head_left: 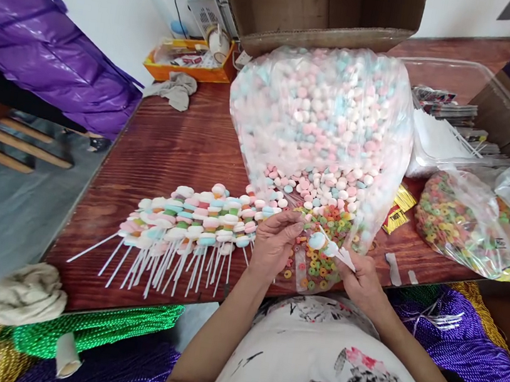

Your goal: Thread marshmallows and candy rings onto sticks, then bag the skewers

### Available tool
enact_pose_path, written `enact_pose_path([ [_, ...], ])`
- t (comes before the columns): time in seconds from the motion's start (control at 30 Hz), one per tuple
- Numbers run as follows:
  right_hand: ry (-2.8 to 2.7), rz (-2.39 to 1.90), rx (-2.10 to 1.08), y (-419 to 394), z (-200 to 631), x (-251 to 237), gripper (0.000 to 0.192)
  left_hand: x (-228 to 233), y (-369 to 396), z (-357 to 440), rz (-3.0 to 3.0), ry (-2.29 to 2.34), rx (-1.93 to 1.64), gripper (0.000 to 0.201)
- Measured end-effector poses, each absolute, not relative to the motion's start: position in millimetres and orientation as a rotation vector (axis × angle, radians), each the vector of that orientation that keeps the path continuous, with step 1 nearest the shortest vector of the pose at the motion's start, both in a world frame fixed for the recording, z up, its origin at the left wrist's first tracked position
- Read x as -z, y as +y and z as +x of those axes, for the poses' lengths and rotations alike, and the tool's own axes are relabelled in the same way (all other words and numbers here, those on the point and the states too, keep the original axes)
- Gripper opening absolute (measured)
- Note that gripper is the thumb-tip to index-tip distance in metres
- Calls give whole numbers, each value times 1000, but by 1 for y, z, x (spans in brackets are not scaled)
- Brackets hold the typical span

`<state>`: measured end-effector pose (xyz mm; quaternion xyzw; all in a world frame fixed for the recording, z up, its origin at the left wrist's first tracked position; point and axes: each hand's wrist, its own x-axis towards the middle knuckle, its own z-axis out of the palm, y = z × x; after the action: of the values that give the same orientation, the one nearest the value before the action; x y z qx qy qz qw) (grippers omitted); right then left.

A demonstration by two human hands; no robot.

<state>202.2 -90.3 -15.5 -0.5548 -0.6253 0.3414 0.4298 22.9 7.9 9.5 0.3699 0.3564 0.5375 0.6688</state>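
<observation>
My right hand [363, 283] grips a white candy stick [322, 243] with pale blue and white candies threaded on it, its bare tip pointing up and left. Just left of that tip, my left hand [277, 241] is closed in a pinch; what its fingertips hold is too small to make out. Beneath both hands lie loose gummy rings [320, 270] in red, orange, yellow and green. To the left, a pile of finished-looking candy skewers [194, 217] rests with white sticks toward me. Behind, a clear bag of pastel candies [322, 118] spills loose pieces forward.
A cardboard box [319, 4] stands behind the bag. On the right are a bag of gummy rings [460, 220], yellow packets [399, 210] and a clear bin [462, 68]. An orange tray [191, 68] and a cloth [174, 91] sit back left. Shiny bead strands [97, 330] hang near the front edge.
</observation>
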Motion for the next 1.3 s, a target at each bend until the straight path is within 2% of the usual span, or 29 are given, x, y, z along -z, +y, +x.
enact_pose_path([
  [0.13, -1550, -1382, -871, -91, 201, 18, 28, -12, 8, 23, 782, 786, -1218, 37],
  [0.57, -1453, -1360, -930, -87, 197, 26, 35, -4, 2, 29, 763, 761, -1262, 42],
  [0.93, -1419, -1361, -914, -80, 189, 11, 39, 0, 4, 31, 654, 701, -1092, 63],
  [1.3, -1389, -1354, -885, -93, 189, 29, 35, 10, -21, 39, 744, 744, -1024, 67],
])
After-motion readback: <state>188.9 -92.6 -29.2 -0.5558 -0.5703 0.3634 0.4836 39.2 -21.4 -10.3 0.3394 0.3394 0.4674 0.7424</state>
